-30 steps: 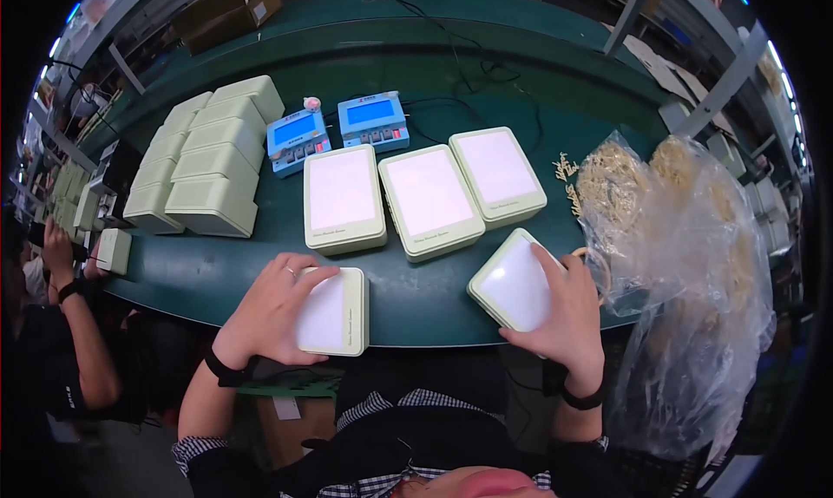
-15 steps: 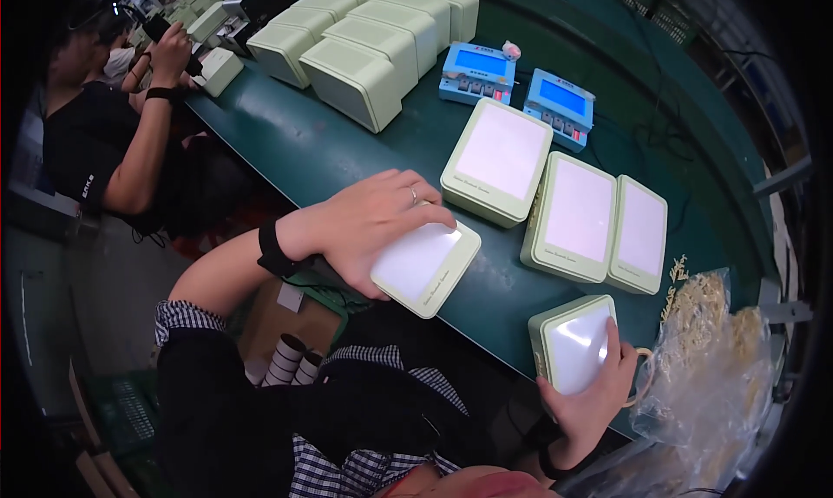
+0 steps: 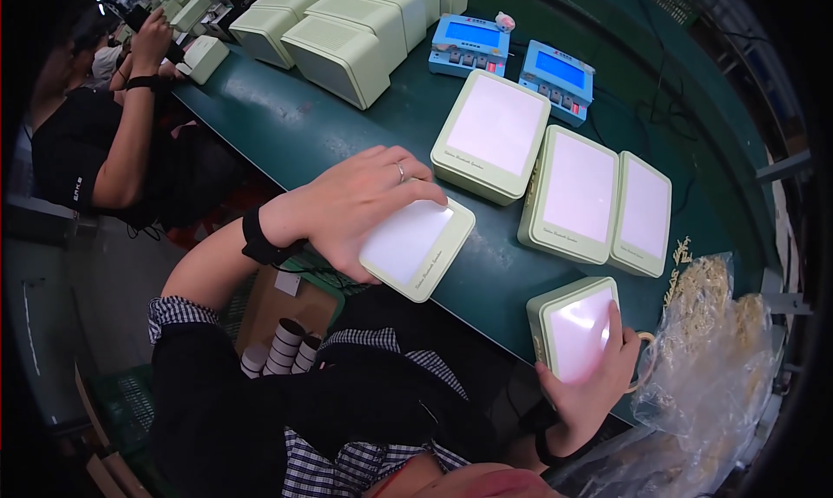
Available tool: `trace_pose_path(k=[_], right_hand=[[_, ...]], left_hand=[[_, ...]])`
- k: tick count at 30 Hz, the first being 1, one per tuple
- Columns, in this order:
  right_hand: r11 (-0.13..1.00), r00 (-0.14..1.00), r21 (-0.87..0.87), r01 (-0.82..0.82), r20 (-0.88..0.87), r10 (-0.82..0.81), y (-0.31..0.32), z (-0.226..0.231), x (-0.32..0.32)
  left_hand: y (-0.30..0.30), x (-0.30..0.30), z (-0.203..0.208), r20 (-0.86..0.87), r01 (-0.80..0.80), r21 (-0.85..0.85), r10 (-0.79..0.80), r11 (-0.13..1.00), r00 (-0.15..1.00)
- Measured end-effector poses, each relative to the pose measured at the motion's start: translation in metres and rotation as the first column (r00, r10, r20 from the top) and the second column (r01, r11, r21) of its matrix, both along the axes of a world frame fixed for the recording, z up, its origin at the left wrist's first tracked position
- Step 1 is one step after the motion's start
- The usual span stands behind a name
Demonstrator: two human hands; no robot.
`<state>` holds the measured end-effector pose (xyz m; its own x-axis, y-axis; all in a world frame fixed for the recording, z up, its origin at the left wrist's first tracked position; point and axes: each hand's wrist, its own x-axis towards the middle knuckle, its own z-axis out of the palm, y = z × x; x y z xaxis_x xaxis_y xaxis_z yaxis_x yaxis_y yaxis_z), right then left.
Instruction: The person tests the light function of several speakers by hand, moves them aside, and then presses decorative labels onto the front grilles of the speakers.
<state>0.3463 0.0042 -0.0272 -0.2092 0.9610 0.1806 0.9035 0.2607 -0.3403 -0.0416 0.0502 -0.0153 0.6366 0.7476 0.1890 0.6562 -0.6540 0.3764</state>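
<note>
My left hand (image 3: 357,205) is wrapped over the upper left side of a pale green box-shaped speaker (image 3: 418,248), its fingers on the white face panel. That speaker sits at the table's near edge. At the right, my right hand (image 3: 599,370) grips a second pale green speaker (image 3: 574,323) from its right and near sides. One finger lies along its face panel, which glows pinkish white. The undersides of both speakers are hidden.
Three more speakers with lit panels (image 3: 493,134) lie beyond my hands. Behind them are two blue devices with screens (image 3: 558,75). Several pale speakers (image 3: 343,51) stand far left, near another person (image 3: 104,151). A tape roll (image 3: 642,363) and clear plastic bag (image 3: 707,359) lie right.
The view has shifted, so the table things sit higher in the picture. The panel under my right hand has turned from white to pinkish. Both hands keep their hold.
</note>
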Motion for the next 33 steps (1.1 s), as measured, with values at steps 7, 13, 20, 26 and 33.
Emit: trace_pose_path(k=[7,13,20,26,33], right_hand=[[1.0,1.0,0.014,-0.005,0.008,0.004,0.0,0.0,-0.002],[0.999,1.0,0.037,0.0,0.021,-0.001,-0.001,-0.001,-0.001],[0.999,0.998,0.034,0.026,0.049,-0.028,-0.002,0.003,-0.001],[0.998,0.997,0.002,0.061,0.052,-0.061,-0.004,0.004,-0.001],[0.998,0.993,0.037,-0.059,0.106,0.054,-0.006,-0.002,0.004]], left_hand=[[-0.001,-0.002,-0.002,0.01,-0.002,0.006,0.002,1.0,1.0],[0.0,-0.001,0.0,0.023,0.008,0.005,-0.008,1.0,1.0],[-0.001,-0.001,0.0,0.022,0.029,0.012,-0.029,1.0,0.999],[0.002,0.008,0.015,-0.082,0.04,0.067,-0.035,0.997,0.996],[0.054,0.048,0.019,-0.267,-0.269,0.231,0.326,0.935,0.907]])
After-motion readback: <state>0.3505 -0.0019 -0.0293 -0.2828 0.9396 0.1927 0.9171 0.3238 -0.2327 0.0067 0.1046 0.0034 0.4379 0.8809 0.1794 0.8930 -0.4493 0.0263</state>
